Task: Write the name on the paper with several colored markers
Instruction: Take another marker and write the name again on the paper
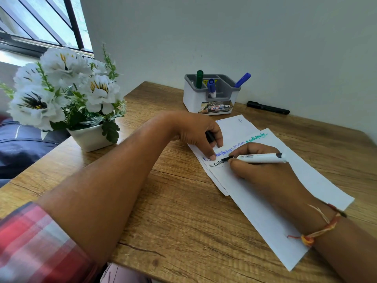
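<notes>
The sticker (216, 108) on the front of the grey-and-white pen holder (193, 97) shows "42" in a red-edged box and white letters "OPE", cut off, while the top paper (265, 211) bears black handwriting starting "K. Sidh", with blue and green lines above it too small to read.

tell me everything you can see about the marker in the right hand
The marker has a white, plastic-looking barrel with a barcode label, a black tip and a black rear end. It is uncapped and lies almost level, tip pointing left. The right hand pinches it near the tip, which touches the paper at the end of some black writing.
</notes>
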The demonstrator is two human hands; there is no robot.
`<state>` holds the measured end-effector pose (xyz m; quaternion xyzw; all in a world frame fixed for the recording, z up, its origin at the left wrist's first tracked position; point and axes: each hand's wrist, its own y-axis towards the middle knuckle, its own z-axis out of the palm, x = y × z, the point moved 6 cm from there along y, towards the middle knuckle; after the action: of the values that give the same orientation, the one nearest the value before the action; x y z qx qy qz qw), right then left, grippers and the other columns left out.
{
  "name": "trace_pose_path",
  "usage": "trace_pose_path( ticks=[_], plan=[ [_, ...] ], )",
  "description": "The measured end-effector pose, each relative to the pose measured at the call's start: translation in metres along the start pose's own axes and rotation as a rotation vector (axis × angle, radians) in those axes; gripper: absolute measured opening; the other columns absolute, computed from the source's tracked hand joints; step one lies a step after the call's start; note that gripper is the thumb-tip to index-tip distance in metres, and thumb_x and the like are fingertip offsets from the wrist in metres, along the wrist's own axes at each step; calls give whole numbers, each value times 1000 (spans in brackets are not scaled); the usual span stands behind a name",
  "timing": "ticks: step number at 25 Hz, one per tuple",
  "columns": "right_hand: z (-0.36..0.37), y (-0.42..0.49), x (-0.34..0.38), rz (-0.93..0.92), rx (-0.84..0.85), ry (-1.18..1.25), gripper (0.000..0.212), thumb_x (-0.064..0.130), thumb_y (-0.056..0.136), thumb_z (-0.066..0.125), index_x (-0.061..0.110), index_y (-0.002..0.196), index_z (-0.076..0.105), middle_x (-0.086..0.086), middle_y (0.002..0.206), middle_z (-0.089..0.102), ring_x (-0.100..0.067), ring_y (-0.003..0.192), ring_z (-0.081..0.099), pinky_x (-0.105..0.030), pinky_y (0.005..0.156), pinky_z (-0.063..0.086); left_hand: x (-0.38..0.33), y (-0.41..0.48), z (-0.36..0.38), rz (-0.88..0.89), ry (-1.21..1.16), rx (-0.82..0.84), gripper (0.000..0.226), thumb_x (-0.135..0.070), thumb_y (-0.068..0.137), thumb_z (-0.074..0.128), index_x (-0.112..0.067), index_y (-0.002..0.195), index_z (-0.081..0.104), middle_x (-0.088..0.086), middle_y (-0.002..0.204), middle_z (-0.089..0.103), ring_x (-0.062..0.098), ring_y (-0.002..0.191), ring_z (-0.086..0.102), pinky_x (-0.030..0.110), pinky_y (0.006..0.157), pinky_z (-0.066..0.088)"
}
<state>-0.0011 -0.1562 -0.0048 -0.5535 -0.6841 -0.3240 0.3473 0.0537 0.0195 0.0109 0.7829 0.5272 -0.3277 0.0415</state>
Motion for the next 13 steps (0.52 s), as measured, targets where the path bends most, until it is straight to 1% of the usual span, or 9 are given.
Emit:
trace_pose_path(
  ticks=[3,5,7,9,11,12,13],
  plan=[
    [0,1,-1,24,-2,-3,2,21,86,73,19,86,75,5,85,76,-12,82,69,-26,61,49,1,1,1,-1,-1,1,42,-34,73,83,-29,111,67,-6,107,67,14,102,61,40,98,50],
    [-3,2,-2,55,-17,12,2,19,86,72,19,84,73,8,78,74,-9,77,67,-23,58,46,0,1,1,1,-1,4,41,-34,73,83,-30,110,67,-6,107,67,14,102,61,41,98,50],
    [-6,3,-2,72,-26,39,1,19,87,72,19,86,73,9,78,73,-8,77,66,-22,58,44,0,1,1,-3,-1,9,41,-35,73,83,-30,111,66,-6,106,67,15,102,61,41,97,50],
    [-8,2,-2,48,-34,51,2,19,87,74,20,89,75,9,83,75,-7,77,67,-19,57,45,1,2,1,-6,-1,13,41,-35,73,83,-31,110,66,-7,106,66,14,102,61,40,98,50],
    [-7,1,-1,25,-25,63,3,19,86,75,21,88,77,10,82,76,0,74,68,-13,52,45,1,2,1,-6,-5,11,41,-35,72,84,-32,109,67,-7,106,67,13,102,61,40,98,50],
    [-7,0,-2,15,-18,62,3,19,86,75,21,87,77,10,81,77,2,73,68,-11,51,45,1,2,1,-5,-8,10,41,-35,72,84,-31,109,67,-7,106,67,13,102,61,39,98,50],
    [-6,0,-1,6,-14,58,3,20,86,76,22,86,78,10,81,77,1,74,68,-13,53,46,1,2,1,-4,-10,8,41,-34,73,84,-31,109,67,-7,106,67,13,102,61,39,97,50]
  ],
)
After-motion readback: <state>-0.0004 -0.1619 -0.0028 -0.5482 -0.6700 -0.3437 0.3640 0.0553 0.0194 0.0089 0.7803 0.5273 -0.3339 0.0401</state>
